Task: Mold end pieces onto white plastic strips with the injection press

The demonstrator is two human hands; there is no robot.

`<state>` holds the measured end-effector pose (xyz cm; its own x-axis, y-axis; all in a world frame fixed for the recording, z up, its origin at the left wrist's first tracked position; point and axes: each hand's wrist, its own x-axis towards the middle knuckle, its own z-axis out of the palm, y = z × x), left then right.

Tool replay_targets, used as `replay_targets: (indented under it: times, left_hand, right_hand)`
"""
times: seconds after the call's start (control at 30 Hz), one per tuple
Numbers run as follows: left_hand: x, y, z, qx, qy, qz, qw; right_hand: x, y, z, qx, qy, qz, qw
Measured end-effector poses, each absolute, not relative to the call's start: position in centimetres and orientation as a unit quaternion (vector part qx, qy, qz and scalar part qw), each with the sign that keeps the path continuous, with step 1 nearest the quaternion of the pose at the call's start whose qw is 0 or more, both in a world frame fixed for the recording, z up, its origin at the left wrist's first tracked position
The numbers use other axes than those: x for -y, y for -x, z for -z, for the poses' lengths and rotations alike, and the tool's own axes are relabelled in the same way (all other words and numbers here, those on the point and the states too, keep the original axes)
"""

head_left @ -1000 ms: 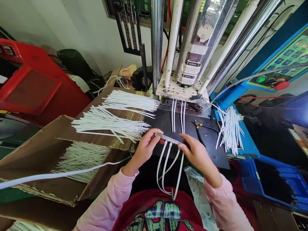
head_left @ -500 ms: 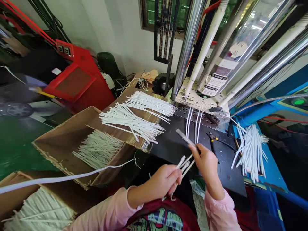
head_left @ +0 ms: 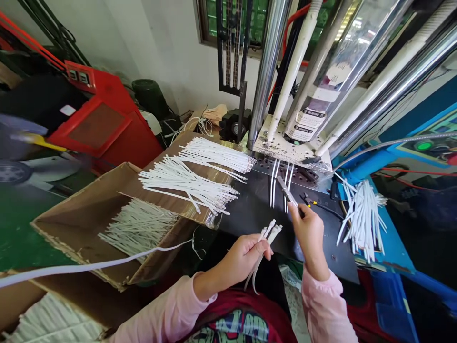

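My left hand is closed around a few white cables, whose tips stick up past the fingers and whose other ends hang below. In my right hand is a flat grey metal tool, angled up and left towards the machine. The tool's far tip is at white strands that come out from under the machine's plate over the black table. Pliers with yellow and black handles lie just beyond my right hand, partly hidden by it.
White cable bundles lie on a brown board left of the machine. More cables fill a cardboard box and another at lower left. A cable pile rests on a blue surface at right. A red machine stands back left.
My right hand's tool has moved up to the strands by the machine. The cables in my left hand are now apart from my right hand. The view has shifted slightly.
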<state>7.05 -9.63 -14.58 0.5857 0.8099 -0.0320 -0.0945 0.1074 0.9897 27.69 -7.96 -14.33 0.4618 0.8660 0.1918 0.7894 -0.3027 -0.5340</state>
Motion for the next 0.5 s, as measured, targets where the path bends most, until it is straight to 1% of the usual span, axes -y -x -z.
replay_targets:
  times: [0.13,0.2,0.23,0.3,0.37,0.43,0.5]
  left_hand:
    - [8.1,-6.2,11.7,-0.269,-0.427,-0.384,0.773]
    - [6.3,-5.6,9.6,-0.228,-0.368,-0.442,0.785]
    - [5.2,-5.1,8.5,-0.21,-0.363,-0.481,0.77]
    - [2.8,-3.7,5.8,-0.19,-0.394,-0.553,0.71]
    - [0.7,-1.9,3.2,-0.187,-0.457,-0.603,0.627]
    - [-1.2,-0.1,1.0,-0.196,-0.541,-0.633,0.519]
    - [-2.9,1.5,-0.2,-0.23,-0.622,-0.635,0.396]
  right_hand:
    - [8.2,-29.4,15.6,0.554,0.753,-0.102,0.341]
    - [8.7,-29.0,16.4,0.59,0.719,-0.122,0.346]
    - [9.0,-28.6,16.8,0.611,0.705,-0.124,0.338]
    - [9.6,-27.8,17.6,0.654,0.683,-0.108,0.305]
    - [10.1,-27.3,18.2,0.693,0.663,-0.074,0.271]
    - [10.3,-27.2,18.4,0.723,0.641,-0.056,0.252]
    - [10.0,-27.5,18.0,0.74,0.62,-0.081,0.246]
